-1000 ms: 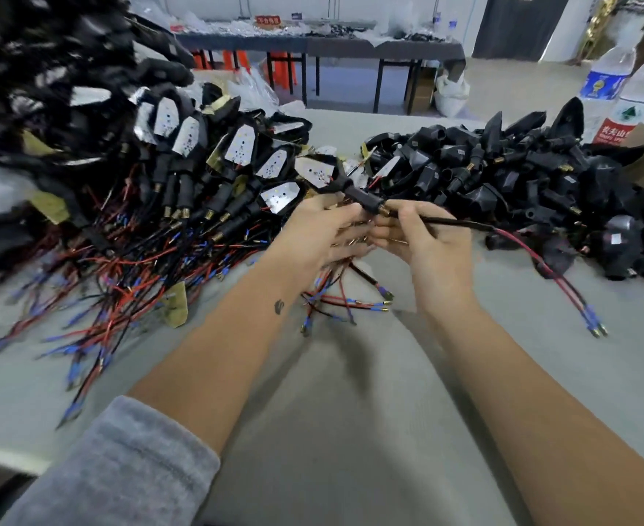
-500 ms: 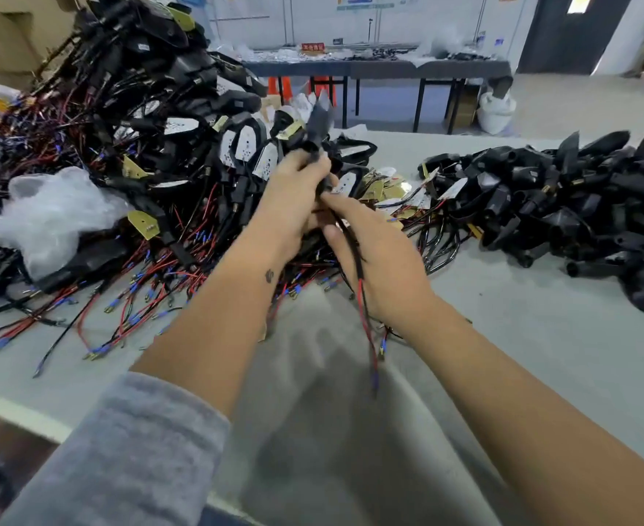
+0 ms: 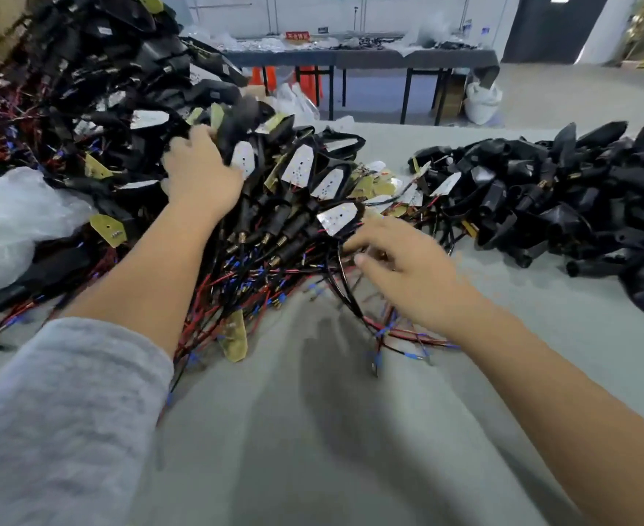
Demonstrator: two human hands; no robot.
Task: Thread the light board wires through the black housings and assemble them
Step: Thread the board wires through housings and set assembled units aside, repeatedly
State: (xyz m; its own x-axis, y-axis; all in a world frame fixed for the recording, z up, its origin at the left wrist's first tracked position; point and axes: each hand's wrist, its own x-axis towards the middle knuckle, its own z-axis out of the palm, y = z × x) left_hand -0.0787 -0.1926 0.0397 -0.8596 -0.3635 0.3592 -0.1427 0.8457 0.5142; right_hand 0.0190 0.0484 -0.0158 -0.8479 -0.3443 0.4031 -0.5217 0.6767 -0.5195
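Note:
My left hand [image 3: 200, 176] reaches into the big heap of assembled units [image 3: 130, 93] at the left and grips a blurred black housing [image 3: 241, 121] at the heap's edge. My right hand [image 3: 411, 271] hovers, fingers loosely spread and holding nothing, over the tangle of red and black wires [image 3: 259, 275], just right of a white light board [image 3: 337, 218]. More white light boards [image 3: 299, 165] in black housings lie in a row between my hands. A pile of bare black housings [image 3: 563, 199] lies at the right.
The grey table cloth [image 3: 312, 430] spreads out in front of me. A crumpled clear plastic bag [image 3: 13, 222] lies at the far left. Loose yellow-backed boards [image 3: 235, 336] sit among the wires. Another work table [image 3: 369, 56] stands across the room.
Both hands held one housing with its wire together. Now my left hand has carried it left to the heap, and my right hand has let go and moved right over the wires.

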